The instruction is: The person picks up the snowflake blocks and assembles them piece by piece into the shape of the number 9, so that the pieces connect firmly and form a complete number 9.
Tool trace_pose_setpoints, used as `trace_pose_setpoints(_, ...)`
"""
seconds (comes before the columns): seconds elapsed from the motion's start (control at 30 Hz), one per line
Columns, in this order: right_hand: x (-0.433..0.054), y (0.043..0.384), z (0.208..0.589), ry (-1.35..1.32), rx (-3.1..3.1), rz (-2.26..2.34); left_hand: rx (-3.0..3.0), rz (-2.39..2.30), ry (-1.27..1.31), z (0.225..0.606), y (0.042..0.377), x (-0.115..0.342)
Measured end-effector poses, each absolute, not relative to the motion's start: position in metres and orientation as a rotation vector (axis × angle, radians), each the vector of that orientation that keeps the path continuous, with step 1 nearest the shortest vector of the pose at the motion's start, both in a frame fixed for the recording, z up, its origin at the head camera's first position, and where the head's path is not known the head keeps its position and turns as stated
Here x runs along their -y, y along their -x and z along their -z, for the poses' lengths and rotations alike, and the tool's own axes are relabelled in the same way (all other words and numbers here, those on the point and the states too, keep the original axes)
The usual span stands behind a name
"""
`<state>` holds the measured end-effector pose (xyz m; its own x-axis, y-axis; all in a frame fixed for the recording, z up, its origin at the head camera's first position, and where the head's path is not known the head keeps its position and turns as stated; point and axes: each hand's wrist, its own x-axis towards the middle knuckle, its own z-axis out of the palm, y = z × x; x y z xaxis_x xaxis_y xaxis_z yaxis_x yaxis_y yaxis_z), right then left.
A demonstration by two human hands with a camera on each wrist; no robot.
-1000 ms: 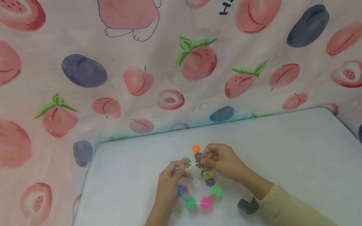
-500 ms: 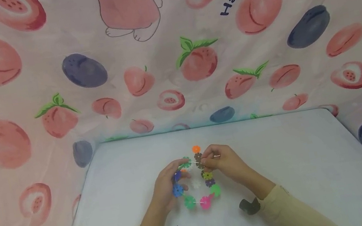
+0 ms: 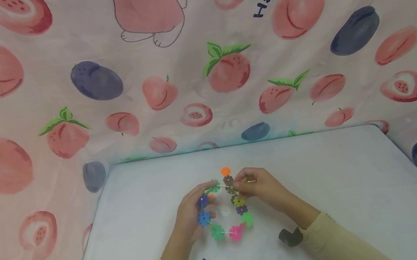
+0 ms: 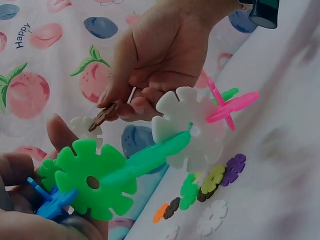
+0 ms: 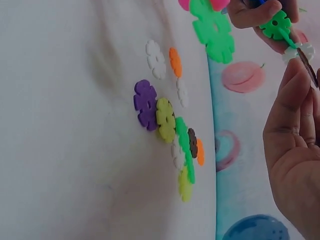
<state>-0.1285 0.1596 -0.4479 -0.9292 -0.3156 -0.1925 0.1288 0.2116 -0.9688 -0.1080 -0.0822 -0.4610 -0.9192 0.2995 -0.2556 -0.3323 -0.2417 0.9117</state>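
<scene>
My left hand [image 3: 188, 218] grips a curved chain of slotted plastic flower discs, its fingers about a blue disc [image 4: 52, 202] beside a green disc [image 4: 95, 182]. The chain runs down through a green disc [image 3: 217, 232] and a pink disc [image 3: 236, 233] to a light green disc [image 3: 247, 219]. My right hand [image 3: 261, 185] pinches a brown disc [image 4: 103, 116] between thumb and fingers. In the left wrist view, this brown disc is beside a white disc [image 4: 85, 129] at the chain's upper end; whether their slots are joined I cannot tell.
Loose discs lie on the white table [image 3: 328, 202] below the hands, among them purple [image 5: 145, 105], yellow [image 5: 165, 120], orange [image 5: 175, 62] and white ones [image 5: 155, 60]. A peach-print cloth [image 3: 192, 82] hangs behind the table's far edge.
My left hand has shifted slightly left with the chain, and its thumb has gone from the upper green disc. Blue discs show more fully. My right hand has moved slightly right, still pinching.
</scene>
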Motion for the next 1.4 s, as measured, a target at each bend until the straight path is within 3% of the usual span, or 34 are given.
trace_pose_setpoints(0.3, -0.170, 0.134, 0.464, 0.111, -2.288, 1.580, -1.576, -2.294, 0.113, 0.452, 0.111, 0.087)
trace_pose_setpoints(0.83, -0.159, 0.127, 0.483, 0.286, -2.622, 0.870, -1.460, -2.364, 0.128, 0.450, 0.113, 0.090)
trace_pose_setpoints(1.4, -0.150, 0.132, 0.487, 0.322, -2.619, 0.782, -1.448, -2.377, 0.129, 0.452, 0.113, 0.094)
